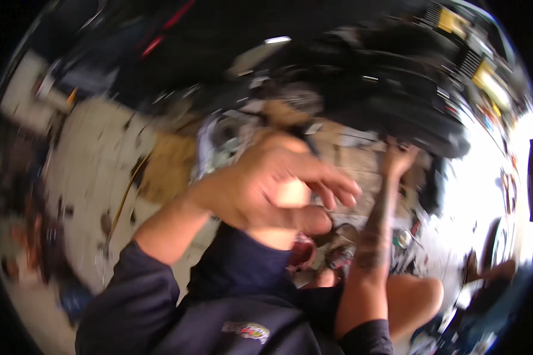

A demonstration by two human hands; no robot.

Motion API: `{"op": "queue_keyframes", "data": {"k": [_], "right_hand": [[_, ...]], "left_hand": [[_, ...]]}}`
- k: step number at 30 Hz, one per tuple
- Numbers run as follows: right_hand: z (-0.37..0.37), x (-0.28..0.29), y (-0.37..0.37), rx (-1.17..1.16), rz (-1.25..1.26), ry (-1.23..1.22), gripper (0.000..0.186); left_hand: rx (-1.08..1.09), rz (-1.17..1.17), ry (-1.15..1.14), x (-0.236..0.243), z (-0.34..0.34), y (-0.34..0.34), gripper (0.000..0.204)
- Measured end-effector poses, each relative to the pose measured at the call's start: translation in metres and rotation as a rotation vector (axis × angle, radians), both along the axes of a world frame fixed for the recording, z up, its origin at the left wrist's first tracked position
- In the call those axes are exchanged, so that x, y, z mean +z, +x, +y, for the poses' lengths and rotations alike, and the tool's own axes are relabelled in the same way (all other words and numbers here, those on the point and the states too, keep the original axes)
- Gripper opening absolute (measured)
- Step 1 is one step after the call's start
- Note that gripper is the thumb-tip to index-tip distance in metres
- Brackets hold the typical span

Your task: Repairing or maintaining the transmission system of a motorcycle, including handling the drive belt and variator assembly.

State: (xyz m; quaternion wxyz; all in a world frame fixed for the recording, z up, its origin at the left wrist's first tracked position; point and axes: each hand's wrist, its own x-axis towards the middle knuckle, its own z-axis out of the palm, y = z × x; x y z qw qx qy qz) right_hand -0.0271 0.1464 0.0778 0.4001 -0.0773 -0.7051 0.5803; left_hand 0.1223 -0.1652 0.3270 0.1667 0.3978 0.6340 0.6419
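Observation:
My left hand (278, 186) is raised in front of me, smeared by motion. Its fingers curve forward with the thumb apart from them, and nothing shows between them. My right hand (400, 155) reaches out to the lower edge of a large black, bulky part (391, 97), which looks like part of a vehicle. The fingertips are partly hidden against that dark edge, so whether they grip it I cannot tell. Beyond my left hand, whitish plastic wrapping (210, 145) with grey metal-looking pieces lies on the floor.
Flattened brown cardboard (169, 165) lies on the pale tiled floor (89, 160), with a long thin yellowish rod (127, 192) beside it. Red, blurred objects (302, 251) sit near my feet. Loose tools or parts (405, 245) are scattered at right. Dark bodywork spans the top.

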Motion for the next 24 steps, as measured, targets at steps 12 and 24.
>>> {"op": "queue_keyframes", "data": {"k": [12,24], "right_hand": [[-0.026,-0.023,0.012,0.138,-0.141,-0.020,0.050],[-0.120,-0.111,0.108,0.787,-0.779,0.205,0.049]], "left_hand": [[1.490,-0.499,-1.116,-0.337,-0.423,0.167,0.033],[1.698,-0.251,-1.057,-0.435,-0.413,0.175,0.032]]}}
